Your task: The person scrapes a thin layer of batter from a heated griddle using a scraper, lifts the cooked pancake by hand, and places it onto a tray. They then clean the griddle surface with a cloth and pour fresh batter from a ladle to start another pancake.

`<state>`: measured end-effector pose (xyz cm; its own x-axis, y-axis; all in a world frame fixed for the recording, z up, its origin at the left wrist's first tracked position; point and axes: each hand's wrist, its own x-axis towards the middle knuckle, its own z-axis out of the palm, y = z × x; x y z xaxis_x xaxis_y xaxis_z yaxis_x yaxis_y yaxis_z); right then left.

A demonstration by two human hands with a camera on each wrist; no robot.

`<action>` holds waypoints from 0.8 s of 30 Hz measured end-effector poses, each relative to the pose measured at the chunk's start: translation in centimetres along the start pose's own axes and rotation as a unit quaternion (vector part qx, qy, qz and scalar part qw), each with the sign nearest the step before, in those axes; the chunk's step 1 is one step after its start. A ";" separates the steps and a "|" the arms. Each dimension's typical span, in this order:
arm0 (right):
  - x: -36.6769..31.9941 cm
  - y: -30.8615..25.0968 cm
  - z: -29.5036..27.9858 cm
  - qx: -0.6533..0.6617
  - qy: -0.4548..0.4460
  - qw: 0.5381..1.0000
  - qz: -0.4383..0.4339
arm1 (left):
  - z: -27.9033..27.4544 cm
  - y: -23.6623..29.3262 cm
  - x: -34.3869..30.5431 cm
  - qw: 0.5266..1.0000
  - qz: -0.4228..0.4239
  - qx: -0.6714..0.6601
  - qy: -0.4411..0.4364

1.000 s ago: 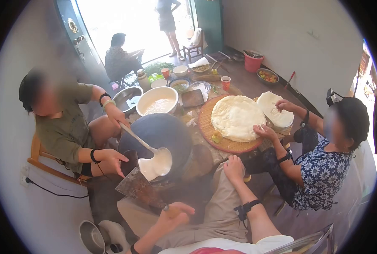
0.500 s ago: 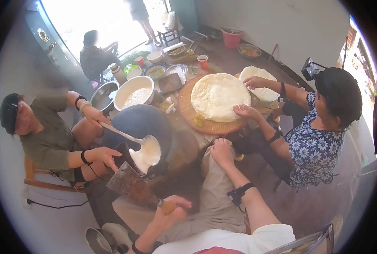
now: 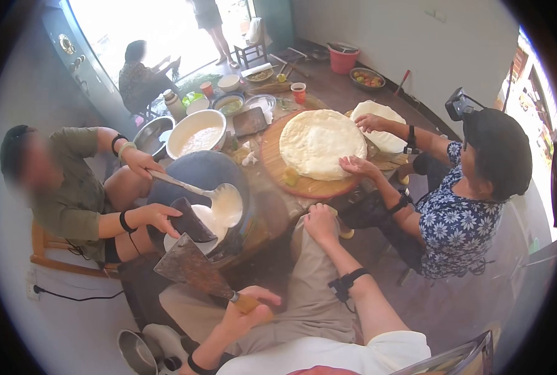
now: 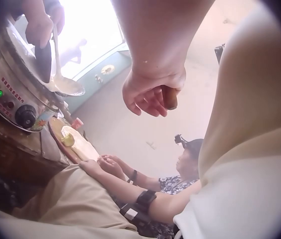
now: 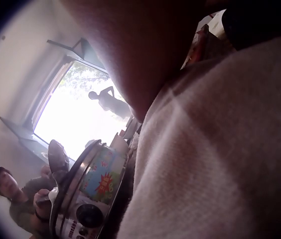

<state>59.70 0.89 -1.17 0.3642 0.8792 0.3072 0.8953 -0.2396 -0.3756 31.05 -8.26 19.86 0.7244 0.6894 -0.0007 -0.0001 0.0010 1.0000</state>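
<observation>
My left hand (image 3: 244,317) grips the wooden handle of a scraper (image 3: 194,272); in the left wrist view the fingers curl loosely and the handle's butt shows. My right hand (image 3: 320,223) rests relaxed on my right knee, with nothing seen in its grasp.

Assessment of the scraper: the wide metal blade appears stiff and of modest weight, probably heavier towards the blade end. Its surface is stained and could be slick or warm. The handle is the proper place to take hold, well back from the blade.

Position: the scraper extends to the left and far side of my left hand, well apart from my right. Its blade appears just beside the near edge of a dark round griddle (image 3: 194,172); I cannot tell whether they touch.

Beyond, a person (image 3: 72,178) seated at left holds a ladle (image 3: 227,205) and a dark plate-like tool (image 3: 193,220) at the white batter (image 3: 201,214). A white basin (image 3: 176,136) stands on the far side of the griddle. At right on the tabletop (image 3: 260,206), pale flat rounds (image 3: 321,144) lie on a round board (image 3: 316,189), before another person (image 3: 466,231).
</observation>
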 end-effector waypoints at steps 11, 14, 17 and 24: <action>-0.3 0.4 -0.7 -0.027 -0.004 1.000 -0.006 | 1.0 0.5 -0.8 0.998 -0.043 -0.018 0.034; -0.2 0.2 -0.9 -0.033 -0.007 0.999 -0.010 | 0.8 0.9 -0.9 0.999 -0.039 -0.014 0.025; -0.3 0.6 -1.1 -0.033 -0.002 0.999 -0.009 | 0.8 0.8 -0.8 0.999 -0.032 -0.014 0.020; -0.4 0.3 -1.3 -0.049 -0.014 0.999 -0.014 | 0.7 0.7 -1.3 0.999 -0.027 -0.020 0.006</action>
<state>60.11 -0.09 -0.24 0.3319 0.8973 0.2911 0.9265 -0.2522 -0.2792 30.56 -9.66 20.56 0.7161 0.6959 -0.0547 0.0109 0.0672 0.9977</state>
